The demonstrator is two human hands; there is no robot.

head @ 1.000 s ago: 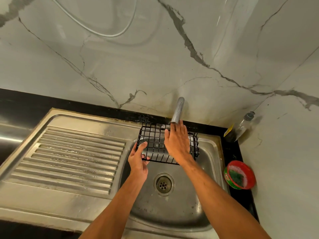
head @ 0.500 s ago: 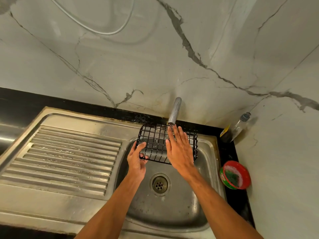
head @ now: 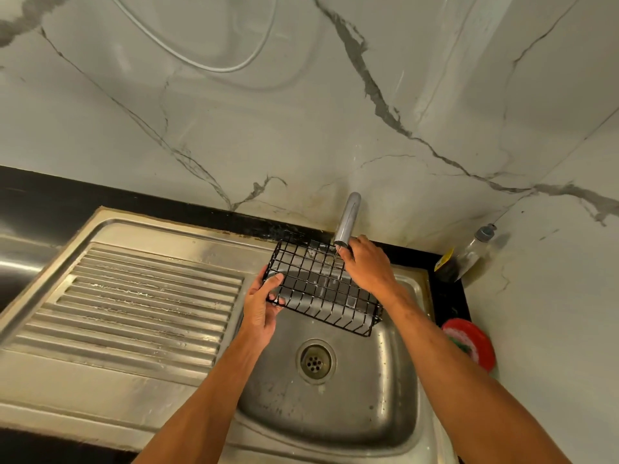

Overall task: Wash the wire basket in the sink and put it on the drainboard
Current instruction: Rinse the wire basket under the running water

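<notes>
Wire basket (head: 321, 291) is held over the sink (head: 395, 396) bowl, right below the tap (head: 348, 219), not resting on the bottom. Left hand (head: 263, 308) grips the basket end away from the tap, thumb hooked over the wire. Right hand (head: 368, 267) is at the far rim directly under the tap, fingers curled over the wire, clamped on it.

Change: a second ago the right hand lay flat with straight fingers on the mesh. Now it has slid up to the rim and taken hold, and the basket has swung so its right end sits lower, further from the tap. A thin trickle seems to run from the tap onto the wire.

Likely still rinsing and turning. Drainboard (head: 140, 296), well left of the tap, has no basket on it yet.
</notes>
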